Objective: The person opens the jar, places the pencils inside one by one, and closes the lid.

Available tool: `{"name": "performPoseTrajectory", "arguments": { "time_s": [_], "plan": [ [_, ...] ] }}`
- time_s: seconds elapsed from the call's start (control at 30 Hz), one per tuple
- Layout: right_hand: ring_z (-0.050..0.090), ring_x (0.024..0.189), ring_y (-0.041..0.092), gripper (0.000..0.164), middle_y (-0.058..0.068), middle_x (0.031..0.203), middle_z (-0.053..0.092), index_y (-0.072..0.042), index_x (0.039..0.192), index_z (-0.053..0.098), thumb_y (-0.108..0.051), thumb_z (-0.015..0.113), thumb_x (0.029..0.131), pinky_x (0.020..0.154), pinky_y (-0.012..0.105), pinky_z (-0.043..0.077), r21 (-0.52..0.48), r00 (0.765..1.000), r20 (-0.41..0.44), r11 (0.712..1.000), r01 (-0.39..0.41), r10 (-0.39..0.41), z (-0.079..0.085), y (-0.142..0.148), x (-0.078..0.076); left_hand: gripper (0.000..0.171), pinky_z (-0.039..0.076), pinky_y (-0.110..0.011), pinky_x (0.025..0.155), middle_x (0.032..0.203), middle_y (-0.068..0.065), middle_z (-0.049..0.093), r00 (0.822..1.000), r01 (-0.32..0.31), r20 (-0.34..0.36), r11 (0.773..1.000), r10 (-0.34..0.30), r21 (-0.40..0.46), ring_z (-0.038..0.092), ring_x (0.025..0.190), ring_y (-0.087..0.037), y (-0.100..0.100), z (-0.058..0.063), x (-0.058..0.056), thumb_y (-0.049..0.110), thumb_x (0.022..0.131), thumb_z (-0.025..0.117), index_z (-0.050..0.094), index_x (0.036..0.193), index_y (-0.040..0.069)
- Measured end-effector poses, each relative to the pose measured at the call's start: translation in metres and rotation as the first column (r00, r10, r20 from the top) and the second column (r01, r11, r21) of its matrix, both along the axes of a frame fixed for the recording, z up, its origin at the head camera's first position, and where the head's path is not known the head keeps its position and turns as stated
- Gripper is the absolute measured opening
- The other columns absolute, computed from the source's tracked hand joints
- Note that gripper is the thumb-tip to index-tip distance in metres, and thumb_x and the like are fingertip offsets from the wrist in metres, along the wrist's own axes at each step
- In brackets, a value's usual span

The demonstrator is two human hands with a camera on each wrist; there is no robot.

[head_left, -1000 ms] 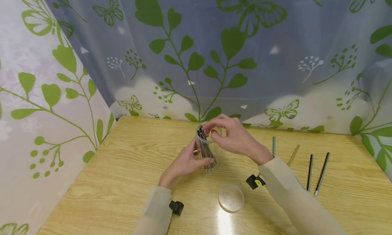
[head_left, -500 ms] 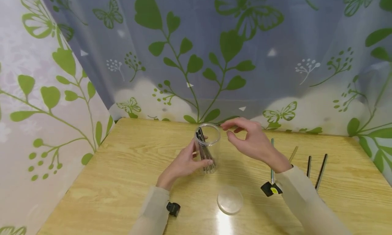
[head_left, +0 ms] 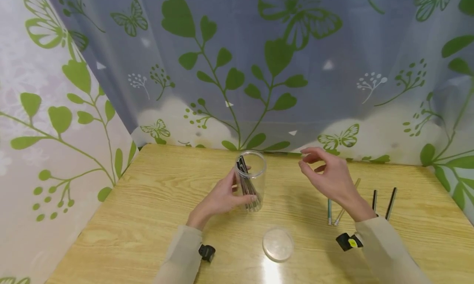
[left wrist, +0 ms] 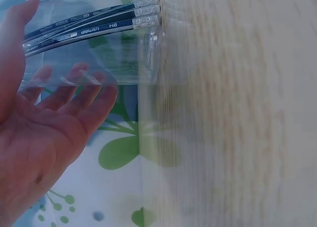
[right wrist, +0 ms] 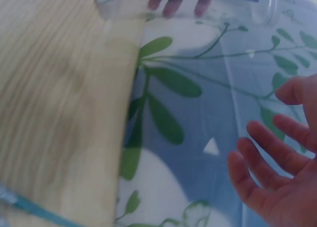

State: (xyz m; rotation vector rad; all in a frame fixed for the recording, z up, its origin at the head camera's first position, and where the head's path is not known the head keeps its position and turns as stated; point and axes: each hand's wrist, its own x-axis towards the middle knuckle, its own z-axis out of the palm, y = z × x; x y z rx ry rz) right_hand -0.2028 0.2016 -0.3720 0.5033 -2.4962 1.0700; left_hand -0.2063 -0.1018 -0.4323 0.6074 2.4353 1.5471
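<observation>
My left hand point(head_left: 222, 199) grips a clear plastic jar point(head_left: 261, 181), thumb across its near side and fingers behind. Inside, several dark pencils point(head_left: 247, 189) lean against the left wall; the left wrist view shows their eraser ends point(left wrist: 141, 13) at the jar's base. The jar stands upright on the table with its mouth uncovered. Over the table to the right, my right hand point(head_left: 329, 177) hovers with loosely bent fingers and nothing in them. Below it lie a teal pencil point(head_left: 329, 213) and a yellowish pencil point(head_left: 340, 216), both partly hidden by the hand and wrist.
A round clear lid point(head_left: 278, 245) lies in front of the jar. Two dark pencils point(head_left: 391, 203) rest farther right, partly covered by the right sleeve point(head_left: 385, 251). Patterned curtains point(head_left: 207, 82) hang along the table's back and left edges.
My right hand has left the jar's mouth and moved right, over the loose pencils. My left hand keeps its grip on the jar, which stays in place.
</observation>
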Motion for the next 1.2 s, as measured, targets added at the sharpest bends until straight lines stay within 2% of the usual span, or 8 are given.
{"name": "performPoseTrajectory", "arguments": {
  "time_s": [0.17, 0.4, 0.6, 0.77, 1.0, 1.2],
  "plan": [
    [0.066, 0.085, 0.008, 0.029, 0.009, 0.097, 0.075, -0.01, 0.124, 0.068, -0.022, 0.068, 0.098, 0.067, 0.015, 0.056, -0.002, 0.996, 0.043, 0.997, 0.08, -0.08, -0.012, 0.014, 0.0, 0.089, 0.041, -0.055, 0.119, 0.155, -0.006, 0.05, 1.0, 0.012, -0.019, 1.0, -0.013, -0.004, 0.052, 0.14, -0.031, 0.0, 0.002, 0.002, 0.03, 0.088, 0.083, 0.029, 0.159, 0.032],
    [0.072, 0.087, 0.031, 0.034, 0.014, 0.096, 0.075, -0.008, 0.128, 0.066, -0.027, 0.067, 0.099, 0.063, 0.023, 0.053, 0.023, 0.983, 0.077, 0.986, 0.163, -0.165, -0.03, 0.032, -0.004, 0.088, 0.04, -0.058, 0.118, 0.155, -0.01, 0.05, 0.999, -0.004, -0.047, 0.999, 0.005, 0.032, 0.051, 0.14, -0.034, 0.002, 0.004, 0.0, 0.03, 0.088, 0.082, 0.03, 0.159, 0.032],
    [0.072, 0.09, 0.036, 0.037, 0.02, 0.101, 0.074, -0.005, 0.128, 0.065, -0.03, 0.064, 0.1, 0.065, 0.035, 0.058, 0.039, 0.962, 0.175, 0.977, 0.207, -0.211, -0.044, 0.046, -0.006, 0.084, 0.043, -0.059, 0.116, 0.153, -0.01, 0.053, 0.998, -0.017, -0.055, 0.999, 0.019, 0.042, 0.054, 0.137, -0.035, 0.001, 0.002, 0.0, 0.03, 0.088, 0.082, 0.034, 0.157, 0.03],
    [0.072, 0.093, 0.037, 0.038, 0.023, 0.105, 0.073, -0.002, 0.129, 0.063, -0.027, 0.06, 0.1, 0.066, 0.037, 0.058, 0.092, 0.933, 0.265, 0.969, 0.228, -0.244, -0.056, 0.057, -0.012, 0.086, 0.045, -0.057, 0.115, 0.152, -0.009, 0.052, 0.998, -0.036, -0.058, 0.999, 0.038, 0.039, 0.054, 0.137, -0.036, 0.0, 0.0, 0.001, 0.033, 0.087, 0.083, 0.033, 0.157, 0.027],
    [0.069, 0.087, 0.033, 0.043, 0.026, 0.109, 0.073, 0.003, 0.13, 0.06, -0.027, 0.06, 0.099, 0.062, 0.031, 0.051, 0.194, 0.883, 0.385, 0.959, 0.208, -0.27, -0.067, 0.07, -0.023, 0.089, 0.044, -0.057, 0.116, 0.146, -0.016, 0.045, 0.997, -0.076, 0.01, 0.994, 0.076, 0.081, 0.052, 0.137, -0.042, -0.001, 0.0, 0.004, 0.032, 0.084, 0.085, 0.029, 0.152, 0.018],
    [0.069, 0.081, 0.03, 0.048, 0.028, 0.109, 0.072, 0.007, 0.13, 0.057, -0.028, 0.062, 0.098, 0.06, 0.034, 0.054, 0.242, 0.855, 0.443, 0.954, 0.176, -0.27, -0.072, 0.076, -0.031, 0.084, 0.046, -0.057, 0.115, 0.145, -0.015, 0.047, 0.997, -0.072, -0.009, 0.994, 0.073, 0.078, 0.052, 0.136, -0.039, 0.0, 0.0, 0.004, 0.033, 0.086, 0.083, 0.032, 0.151, 0.018]
  ]
}}
